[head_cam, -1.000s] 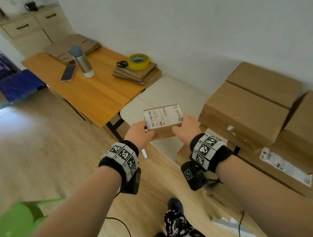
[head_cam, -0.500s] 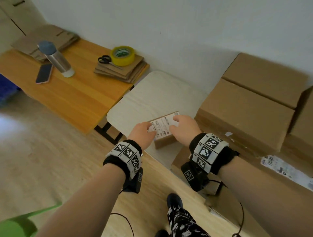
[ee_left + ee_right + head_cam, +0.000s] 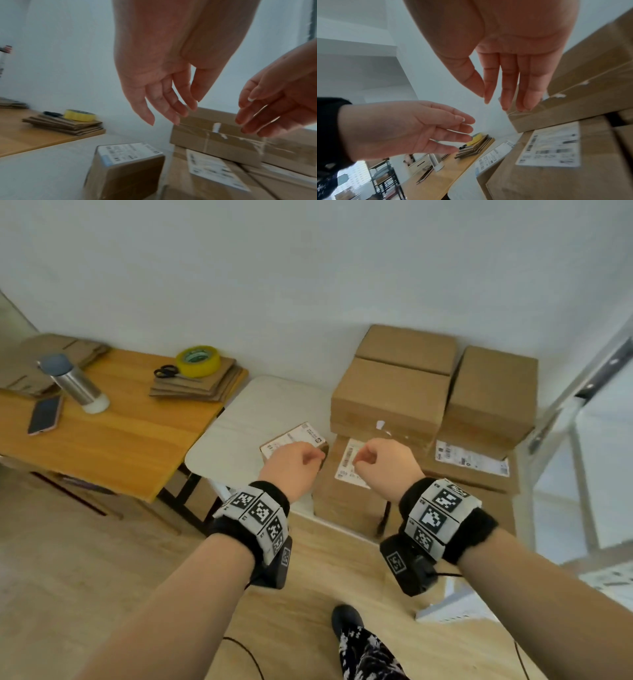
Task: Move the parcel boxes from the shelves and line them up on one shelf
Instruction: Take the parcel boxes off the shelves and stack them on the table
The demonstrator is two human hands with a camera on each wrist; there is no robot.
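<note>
A small brown parcel box with a white label on top sits on the pale shelf surface, close beside a larger labelled box. Over the small box hovers my left hand, holding nothing; the left wrist view shows its fingers loose and apart from the box. My right hand hangs over the larger box, and in the right wrist view its fingers are straight and empty. More plain boxes are stacked behind.
To the left, a wooden table carries a yellow tape roll, scissors, flattened cardboard, a steel flask and a phone. A metal shelf frame stands at the right. My foot is on the wood floor.
Both hands lowered the small box onto the pale surface next to the larger box, then let go and drew back above it. The view has swung to the right.
</note>
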